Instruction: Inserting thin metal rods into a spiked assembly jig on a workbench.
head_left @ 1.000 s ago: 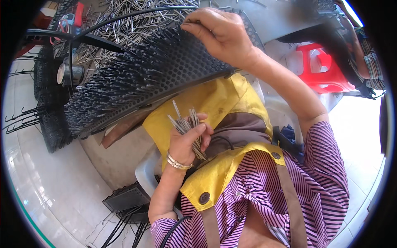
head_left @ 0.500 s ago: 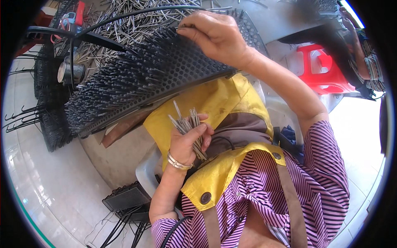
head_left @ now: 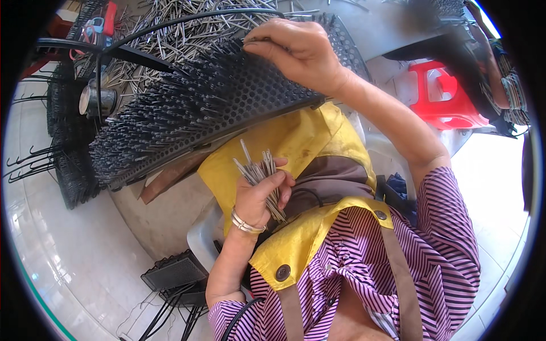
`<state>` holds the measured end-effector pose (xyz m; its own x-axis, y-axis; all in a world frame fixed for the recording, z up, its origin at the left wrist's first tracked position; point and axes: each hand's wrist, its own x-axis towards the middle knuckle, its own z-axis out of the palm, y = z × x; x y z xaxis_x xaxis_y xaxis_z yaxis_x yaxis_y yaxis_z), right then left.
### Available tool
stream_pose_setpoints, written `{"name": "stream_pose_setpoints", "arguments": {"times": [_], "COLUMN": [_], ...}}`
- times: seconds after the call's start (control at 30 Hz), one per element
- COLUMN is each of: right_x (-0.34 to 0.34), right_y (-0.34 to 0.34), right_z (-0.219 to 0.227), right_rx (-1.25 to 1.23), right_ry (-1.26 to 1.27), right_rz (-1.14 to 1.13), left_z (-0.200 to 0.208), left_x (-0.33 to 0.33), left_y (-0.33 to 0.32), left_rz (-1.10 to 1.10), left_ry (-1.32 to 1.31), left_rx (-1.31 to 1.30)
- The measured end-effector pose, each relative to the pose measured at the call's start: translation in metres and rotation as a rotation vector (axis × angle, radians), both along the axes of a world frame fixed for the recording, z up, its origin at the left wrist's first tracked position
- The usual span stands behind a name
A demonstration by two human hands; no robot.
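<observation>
My left hand (head_left: 263,196) is closed around a bundle of thin metal rods (head_left: 263,170), held over my lap with the rod ends sticking out above and below the fingers. My right hand (head_left: 301,54) is pinched over the far part of a black perforated rack (head_left: 267,94). Whatever sits between its thumb and fingertips is too small to make out. Many short dark rods (head_left: 165,105) stand upright in the rack's holes, packed densely on the left side; holes to the right of them, under my right hand, show bare.
Behind the rack lies a heap of loose metal rods (head_left: 187,23). A black curved handle (head_left: 187,20) arches over the rack. Left stand a small metal tin (head_left: 91,99) and black racks with hooks (head_left: 74,153). A red plastic stool (head_left: 432,108) and another person's arm (head_left: 495,74) are at right.
My right hand has dipped very slightly, still pinched at the same part of the rack. The left hand and its bundle are practically unmoved.
</observation>
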<state>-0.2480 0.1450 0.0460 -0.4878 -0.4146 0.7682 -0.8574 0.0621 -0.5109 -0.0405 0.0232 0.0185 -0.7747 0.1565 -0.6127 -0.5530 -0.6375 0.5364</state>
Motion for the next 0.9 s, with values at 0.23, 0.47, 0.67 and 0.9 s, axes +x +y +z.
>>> {"name": "stream_pose_setpoints", "arguments": {"times": [0.23, 0.47, 0.67, 0.9], "right_x": [-0.008, -0.01, -0.014, -0.011], "right_y": [0.001, 0.0, -0.01, -0.022], "right_z": [0.005, 0.005, 0.002, 0.012], "right_rx": [0.066, 0.083, 0.195, 0.374], "right_ry": [0.027, -0.049, -0.018, 0.003], "right_rz": [0.015, 0.042, 0.007, -0.177], "left_z": [-0.001, -0.002, 0.0, 0.004], "left_x": [0.001, 0.003, 0.002, -0.001], "left_y": [0.0, -0.002, -0.003, -0.001], "left_rz": [-0.009, 0.002, -0.002, 0.004], "left_ry": [0.01, -0.007, -0.007, -0.027], "left_rx": [-0.001, -0.015, -0.014, -0.022]}}
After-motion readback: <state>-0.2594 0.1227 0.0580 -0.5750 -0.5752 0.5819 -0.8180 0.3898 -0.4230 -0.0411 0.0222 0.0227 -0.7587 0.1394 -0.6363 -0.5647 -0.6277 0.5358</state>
